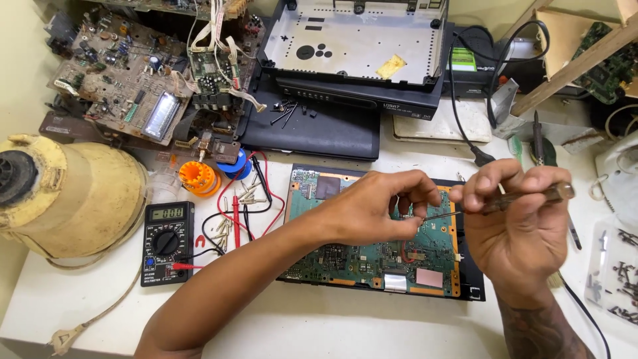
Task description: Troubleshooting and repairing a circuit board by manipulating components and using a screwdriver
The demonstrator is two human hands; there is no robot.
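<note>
A: From the head camera, where are the two hands?

B: Both hover above the green circuit board (372,256), which lies flat on the white tabletop (332,319) in a dark frame, near the front edge. The left hand (375,209) reaches in from the lower left, forearm slanting up across the tabletop, wrist bent so the fingers curl down toward the board's middle.

A: Is its grip on anything?

B: The fingertips are pinched close together at the tip of the screwdriver (505,201). Whether a small part sits between them I cannot tell; it is too tiny to see.

A: And the right hand?

B: The right hand (522,226) comes up from the lower right, palm turned toward the camera, wrist tattooed. Its grip is wrapped shut round the screwdriver's translucent handle, thumb and fingers folded over it, and the thin shaft points left, nearly level, to the left fingertips.

A: What lies about them?

B: Left of the board sits a black digital multimeter (167,242) with red and black leads, just beside some loose metal bits. A yellowed appliance housing (80,199) stands at the far left. Behind are old brown circuit boards (123,80), an orange solder spool (198,178) and an opened black player chassis (359,46). A clear bag of screws (615,272) rests at the right edge.
</note>
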